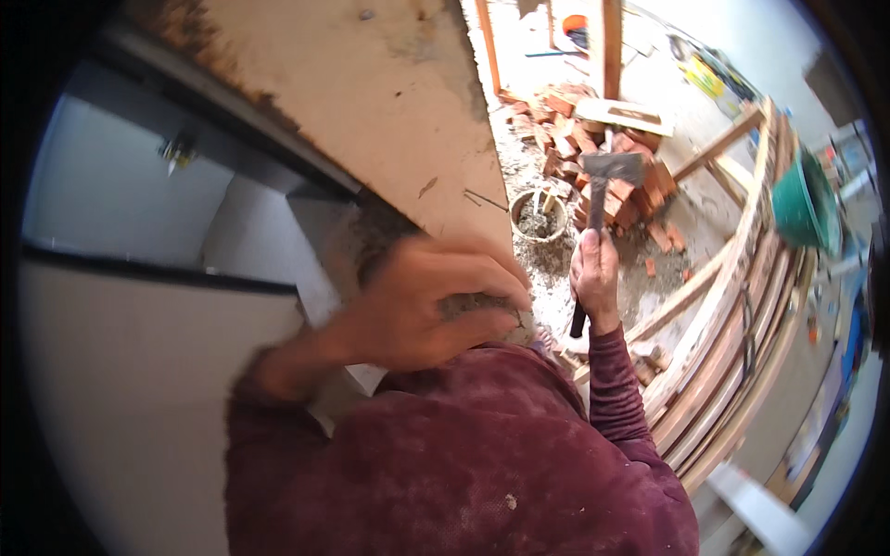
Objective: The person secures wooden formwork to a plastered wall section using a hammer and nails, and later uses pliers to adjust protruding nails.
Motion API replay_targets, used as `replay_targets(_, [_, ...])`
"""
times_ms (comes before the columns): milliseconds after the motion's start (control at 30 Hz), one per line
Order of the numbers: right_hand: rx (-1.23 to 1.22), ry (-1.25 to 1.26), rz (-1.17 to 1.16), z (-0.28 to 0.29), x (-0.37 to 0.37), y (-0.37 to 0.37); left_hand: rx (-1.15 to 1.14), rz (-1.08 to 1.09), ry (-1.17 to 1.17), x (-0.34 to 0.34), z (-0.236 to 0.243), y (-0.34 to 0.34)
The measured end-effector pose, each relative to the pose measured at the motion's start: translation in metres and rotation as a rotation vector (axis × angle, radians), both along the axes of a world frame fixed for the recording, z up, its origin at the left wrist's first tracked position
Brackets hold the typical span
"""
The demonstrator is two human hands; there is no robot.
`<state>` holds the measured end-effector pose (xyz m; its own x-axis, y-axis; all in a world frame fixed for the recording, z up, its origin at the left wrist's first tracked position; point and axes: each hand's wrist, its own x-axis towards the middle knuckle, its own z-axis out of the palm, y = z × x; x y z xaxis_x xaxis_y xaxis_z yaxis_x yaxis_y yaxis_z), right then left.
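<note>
My right hand [596, 269] is wrapped round the dark handle of a brick hammer [614, 168]. The hammer stands nearly upright in view, its grey head above my fist and the handle's end below it. Smeared by motion, my left hand [436, 301] is in front of my chest, over the near end of a pale, stained board [362, 102]. Its fingers curve toward the thumb around a greyish patch; whether that is something held or only background, I cannot make out. A round bucket [539, 215] with grey mortar-like stuff is on the floor beyond my hands.
A heap of red bricks [563, 130] lies ahead, with a pale framed piece [626, 117] on top. Long bent timbers [732, 306] run along the right, beneath a green tub [805, 208]. A pale cabinet-like recess [130, 185] is at left. A wooden post [607, 46] rises beyond.
</note>
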<state>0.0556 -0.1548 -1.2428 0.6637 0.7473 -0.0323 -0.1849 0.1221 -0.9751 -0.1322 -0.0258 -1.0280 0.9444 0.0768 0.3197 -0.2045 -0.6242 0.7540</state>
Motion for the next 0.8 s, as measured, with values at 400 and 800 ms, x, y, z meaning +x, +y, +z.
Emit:
replay_targets(400, [-0.481, 0.324, -0.05, -0.052, -0.133, -0.047, -1.757, 0.145, -0.038, 0.048, -0.193, 0.025])
replay_targets(800, [-0.727, 0.322, -0.509, -0.013, -0.216, -0.149, -1.628, 0.466, -0.214, 0.057, -0.191, 0.002])
